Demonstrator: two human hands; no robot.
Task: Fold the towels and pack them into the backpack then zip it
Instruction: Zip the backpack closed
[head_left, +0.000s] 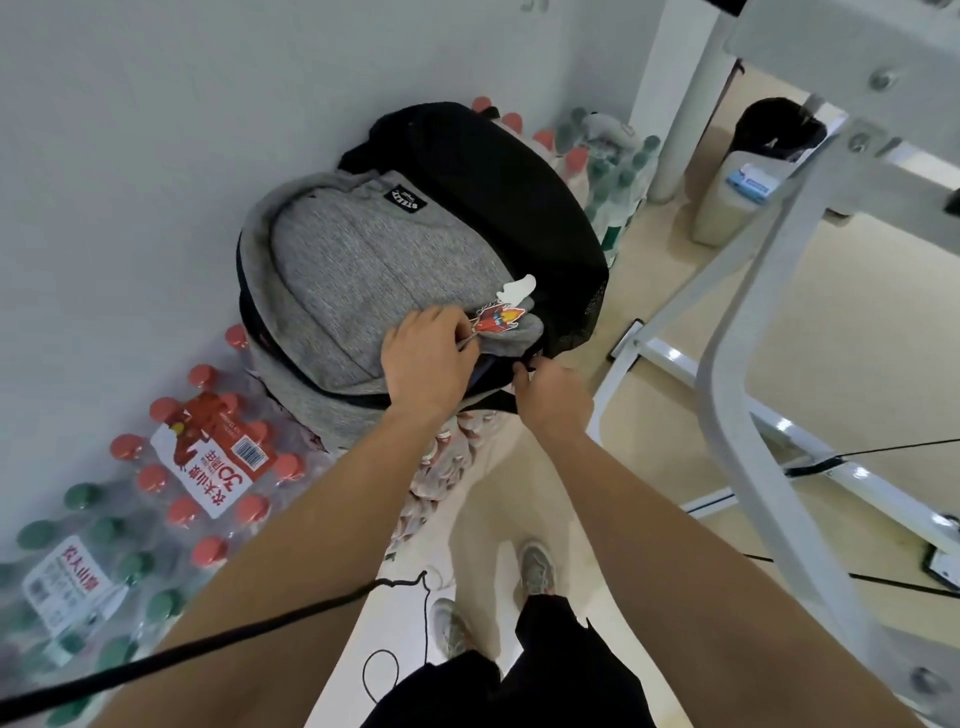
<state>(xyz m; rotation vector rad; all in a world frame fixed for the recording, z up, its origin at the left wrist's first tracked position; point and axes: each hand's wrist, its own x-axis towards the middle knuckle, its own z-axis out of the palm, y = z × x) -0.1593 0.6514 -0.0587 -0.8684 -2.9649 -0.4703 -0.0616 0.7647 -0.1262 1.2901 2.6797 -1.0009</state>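
Lower left of the frame: shrink-wrapped water bottle packs (208, 457) stacked along the wall. Propped on top of them, centre frame, is the backpack (363, 260), grey front up, its long axis running from the hands away toward the upper centre. No towels on show, so this looks like the zipping stage. The left hand (428, 353) is at the bag's near end, arm stretched out, fingers pinching what seems to be the zip pull (470, 338) beside a red charm (498, 318). Just right of it, the right hand (553, 397) grips the bag's black edge with curled fingers, bracing it. From here the zip track curves away up the left side. Far right is a white frame (719, 374).
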